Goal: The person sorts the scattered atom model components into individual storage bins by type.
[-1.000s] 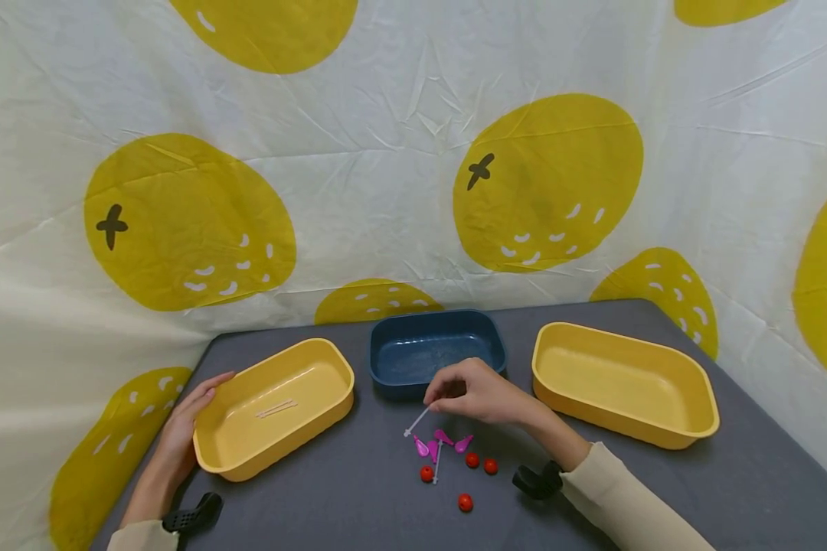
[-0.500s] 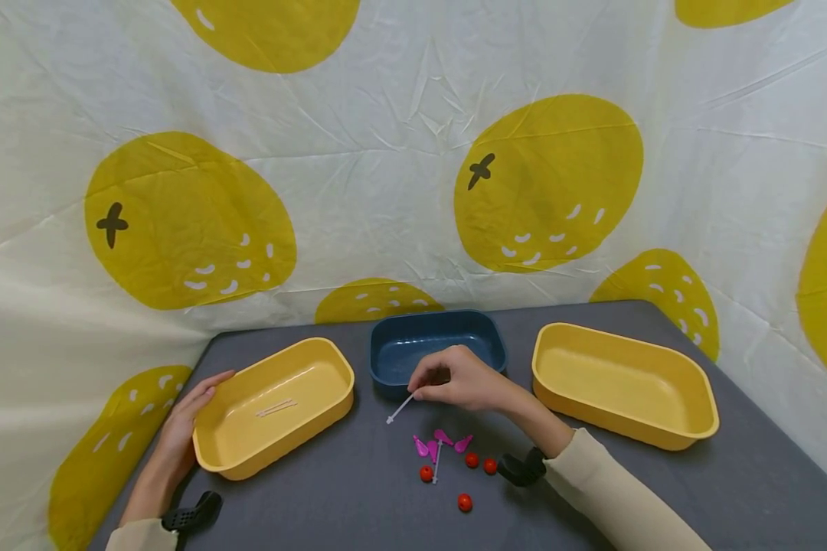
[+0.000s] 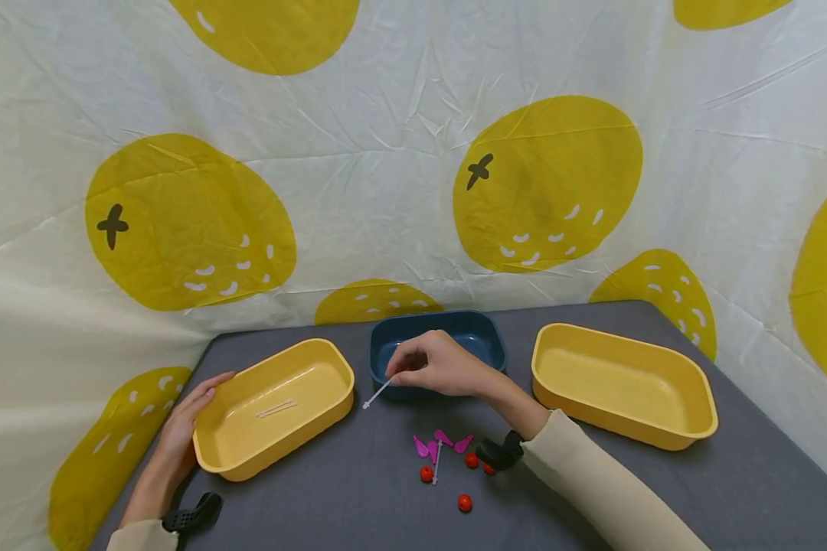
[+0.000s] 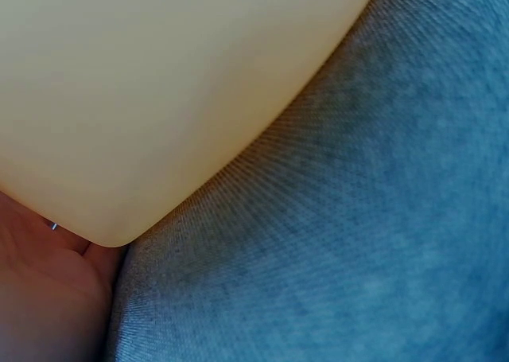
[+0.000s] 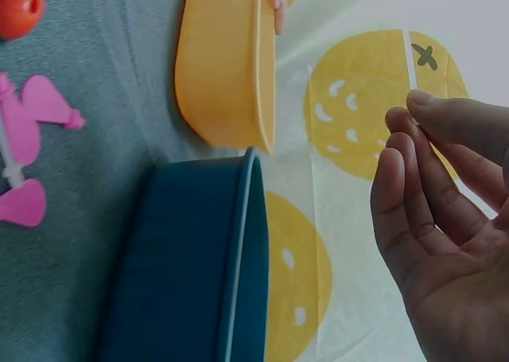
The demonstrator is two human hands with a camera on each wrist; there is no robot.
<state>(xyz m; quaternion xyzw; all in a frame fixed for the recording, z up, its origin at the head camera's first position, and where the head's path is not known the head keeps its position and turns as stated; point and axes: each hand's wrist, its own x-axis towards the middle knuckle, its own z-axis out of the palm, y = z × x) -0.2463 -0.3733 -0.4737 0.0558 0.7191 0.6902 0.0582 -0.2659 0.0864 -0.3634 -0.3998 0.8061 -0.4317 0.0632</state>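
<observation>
My right hand (image 3: 437, 363) is raised in front of the dark blue tray (image 3: 491, 344) and overlaps it in the head view. Between thumb and forefinger it pinches a thin white plastic stick (image 3: 377, 394), whose small knobbed end slants down to the left. The right wrist view shows the same stick (image 5: 410, 60) rising from the fingertips. My left hand (image 3: 175, 436) lies along the outer left end of a yellow tray (image 3: 296, 440), fingers fairly straight against its wall. Two thin pale sticks (image 3: 276, 409) lie inside that tray. The left wrist view shows mostly its smooth outer wall (image 4: 159, 83).
On the grey tabletop (image 3: 358, 497) several pink teardrop-shaped pieces (image 3: 433, 450) lie near another white stick (image 3: 437, 463). Several red beads (image 3: 465, 503) are scattered around them. A second yellow tray (image 3: 623, 417) stands at the right. Behind hangs a patterned cloth (image 3: 372, 222).
My right hand has moved left and a little farther back with the white stick, away from the pink pieces toward the left yellow tray. The left hand and the trays have stayed put.
</observation>
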